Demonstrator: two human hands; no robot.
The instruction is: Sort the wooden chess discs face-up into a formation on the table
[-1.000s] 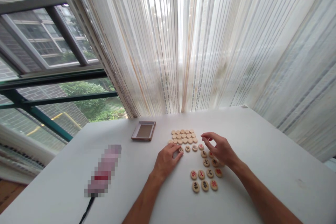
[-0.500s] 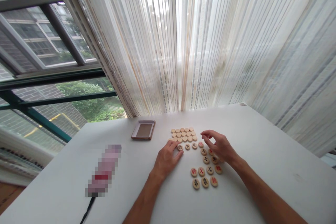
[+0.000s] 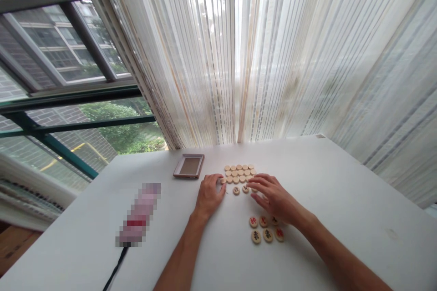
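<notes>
Round wooden chess discs lie on a white table (image 3: 341, 200). A packed block of blank, face-down discs (image 3: 239, 172) sits at the far middle. My left hand (image 3: 209, 193) rests palm down at the block's left end, its curled fingertips touching a disc there. My right hand (image 3: 273, 195) lies flat over several face-up discs, fingers stretched toward the block's near right corner. Two face-up discs (image 3: 241, 189) show between my hands. More face-up discs with red and black characters (image 3: 266, 228) lie just below my right wrist.
A small brown tray-like box (image 3: 189, 166) sits left of the discs. A pink blurred object (image 3: 138, 213) with a black cable (image 3: 114, 270) lies at the near left. Sheer curtains (image 3: 273, 54) hang behind the table, with a window at left.
My right hand has dropped from a raised pinch and stretched flat leftward over the face-up discs. My left hand has slid up to the block's left end.
</notes>
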